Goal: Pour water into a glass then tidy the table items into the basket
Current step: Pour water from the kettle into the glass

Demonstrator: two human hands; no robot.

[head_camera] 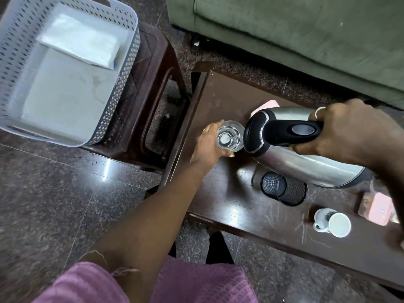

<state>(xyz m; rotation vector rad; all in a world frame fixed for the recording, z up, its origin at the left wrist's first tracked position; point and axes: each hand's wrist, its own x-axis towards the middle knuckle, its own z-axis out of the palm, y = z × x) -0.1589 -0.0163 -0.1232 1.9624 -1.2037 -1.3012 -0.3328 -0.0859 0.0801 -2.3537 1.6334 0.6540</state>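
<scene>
- Two bare hands are at work over a dark brown table (229,193), which stands in front of a green sofa (284,29).
- Left hand (209,143): fingers and thumb are curled round the side of the glass (230,136), gripping it. The glass stands on the table near the table's left edge.
- Right hand (349,132): fingers are wrapped tight round the black handle of the kettle (306,165), holding it off the table.
- Kettle position: the steel body is tilted over towards the glass, with its lid end lowest and directly beside the glass rim. The spout itself is hidden under the lid.
- Glass contents: clear liquid with ripples shows inside. Fill level cannot be read from this angle.
- Mesh pen cup (284,189): black, on the table below the kettle body, just beside it in the view.
- White mug (332,223): on the table near the front edge, right of the mesh pen cup and apart from it.
- Pink block (380,207): at the right end of the table, resting on a brown item. Its type cannot be told.
- Second pink item (267,104): flat on the table behind the kettle, mostly hidden by it.
- Basket (122,84): grey, perforated walls, seated on a brown plastic stool (157,84) to the left of the table and well apart from the glass.
- Basket contents: one white packet (83,44) lying against the far end.
</scene>
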